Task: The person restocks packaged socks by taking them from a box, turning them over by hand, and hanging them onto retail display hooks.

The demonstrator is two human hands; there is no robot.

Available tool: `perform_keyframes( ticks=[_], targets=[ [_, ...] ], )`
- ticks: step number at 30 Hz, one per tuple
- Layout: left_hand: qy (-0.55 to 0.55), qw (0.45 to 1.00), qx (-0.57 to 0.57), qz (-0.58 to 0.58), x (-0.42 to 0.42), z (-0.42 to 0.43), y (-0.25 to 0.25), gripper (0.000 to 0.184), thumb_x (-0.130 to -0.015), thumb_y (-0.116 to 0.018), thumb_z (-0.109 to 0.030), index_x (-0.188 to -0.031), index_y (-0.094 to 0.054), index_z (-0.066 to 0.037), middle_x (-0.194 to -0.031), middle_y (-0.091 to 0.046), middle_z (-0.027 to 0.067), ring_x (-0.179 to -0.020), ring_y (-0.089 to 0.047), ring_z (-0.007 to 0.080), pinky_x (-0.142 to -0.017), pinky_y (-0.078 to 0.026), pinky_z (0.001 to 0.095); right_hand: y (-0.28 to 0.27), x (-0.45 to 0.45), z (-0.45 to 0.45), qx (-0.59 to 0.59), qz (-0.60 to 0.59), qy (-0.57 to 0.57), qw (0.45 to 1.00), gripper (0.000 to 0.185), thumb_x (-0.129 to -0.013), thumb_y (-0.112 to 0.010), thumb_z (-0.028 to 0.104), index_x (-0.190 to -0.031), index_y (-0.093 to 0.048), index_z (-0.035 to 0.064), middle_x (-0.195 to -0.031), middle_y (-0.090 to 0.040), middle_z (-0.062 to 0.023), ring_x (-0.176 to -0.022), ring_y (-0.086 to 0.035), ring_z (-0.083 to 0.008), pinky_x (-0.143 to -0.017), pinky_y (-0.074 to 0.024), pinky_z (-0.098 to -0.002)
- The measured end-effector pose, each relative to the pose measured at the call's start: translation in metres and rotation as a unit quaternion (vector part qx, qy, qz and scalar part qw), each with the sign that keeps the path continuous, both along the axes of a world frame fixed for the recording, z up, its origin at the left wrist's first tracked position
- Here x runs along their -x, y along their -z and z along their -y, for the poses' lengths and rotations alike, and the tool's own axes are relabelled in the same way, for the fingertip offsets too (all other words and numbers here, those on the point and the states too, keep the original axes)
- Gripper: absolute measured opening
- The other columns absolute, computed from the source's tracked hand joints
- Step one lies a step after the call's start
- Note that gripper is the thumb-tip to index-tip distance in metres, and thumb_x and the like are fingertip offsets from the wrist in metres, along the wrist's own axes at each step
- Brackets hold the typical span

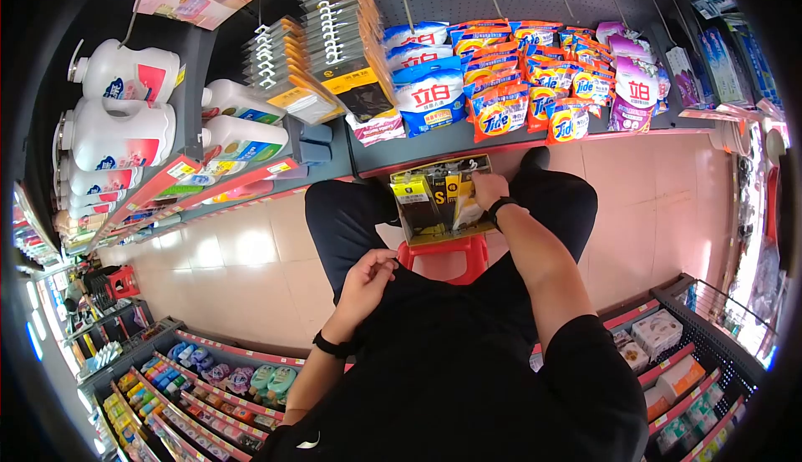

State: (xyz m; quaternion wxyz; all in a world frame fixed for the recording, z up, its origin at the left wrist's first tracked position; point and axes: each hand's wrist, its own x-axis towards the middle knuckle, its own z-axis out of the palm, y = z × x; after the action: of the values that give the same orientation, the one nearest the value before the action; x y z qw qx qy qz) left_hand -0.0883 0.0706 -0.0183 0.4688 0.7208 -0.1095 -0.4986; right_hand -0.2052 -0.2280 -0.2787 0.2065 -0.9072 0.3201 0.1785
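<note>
An open yellow-and-black carton [409, 232] stands upright on a red plastic stool [468, 263] between my knees. Flat black-and-yellow packets [436, 203] fill it, one marked with a large "S". My right hand [489, 190] reaches into the carton's right side, fingers closed on a flat packet [464, 211] there; the fingertips are partly hidden. Over my left thigh, my left hand [368, 280] is held with its fingers curled in and nothing visible in them. It is apart from the carton.
Ahead, a shelf [535, 138] carries orange Tide detergent bags [501, 111] and blue-white detergent bags [430, 94]. Packets hang on hooks [351, 69] above it. White jugs [121, 132] line the left shelves. Behind me are racks with slippers [269, 381] and boxed goods [657, 330].
</note>
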Motion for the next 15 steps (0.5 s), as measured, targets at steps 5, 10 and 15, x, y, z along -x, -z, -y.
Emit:
perform_keyframes(
  ticks=[5,10,15],
  targets=[
    [0.011,0.999,0.024,0.032,0.0,0.002,-0.008,0.021,-0.102,-0.053,-0.002,-0.12,-0.063,-0.001,-0.098,-0.065,0.0031,-0.085,-0.06,0.0092,-0.08,-0.051,0.0236,-0.06,-0.009,0.0,-0.161,0.054,-0.084,0.982,0.022,-0.085,-0.07,0.023,-0.103,-0.067,0.0106,-0.102,-0.071,-0.0171,-0.097,-0.068,-0.0352,-0.082,-0.0525,-0.0473],
    [0.001,0.998,0.054,0.036,0.001,-0.01,-0.002,0.022,-0.101,-0.055,-0.002,-0.122,-0.062,-0.001,-0.099,-0.064,0.0016,-0.085,-0.06,0.0083,-0.079,-0.051,0.0232,-0.16,-0.022,0.009,-0.207,0.231,-0.063,0.949,0.027,-0.085,-0.075,0.025,-0.105,-0.066,0.0091,-0.093,-0.071,-0.0126,-0.092,-0.07,-0.0258,-0.078,-0.0534,-0.039],
    [0.028,0.961,0.088,0.261,0.003,-0.006,-0.012,0.051,-0.09,-0.072,-0.011,-0.137,-0.053,-0.003,-0.116,-0.061,0.0092,-0.109,-0.06,0.0186,-0.091,-0.049,0.0309,-0.298,-0.015,0.005,-0.411,0.264,0.145,0.861,0.026,-0.091,-0.076,0.023,-0.109,-0.067,0.0064,-0.091,-0.068,-0.0005,-0.088,-0.064,-0.0061,-0.074,-0.0505,-0.0238]
  ],
)
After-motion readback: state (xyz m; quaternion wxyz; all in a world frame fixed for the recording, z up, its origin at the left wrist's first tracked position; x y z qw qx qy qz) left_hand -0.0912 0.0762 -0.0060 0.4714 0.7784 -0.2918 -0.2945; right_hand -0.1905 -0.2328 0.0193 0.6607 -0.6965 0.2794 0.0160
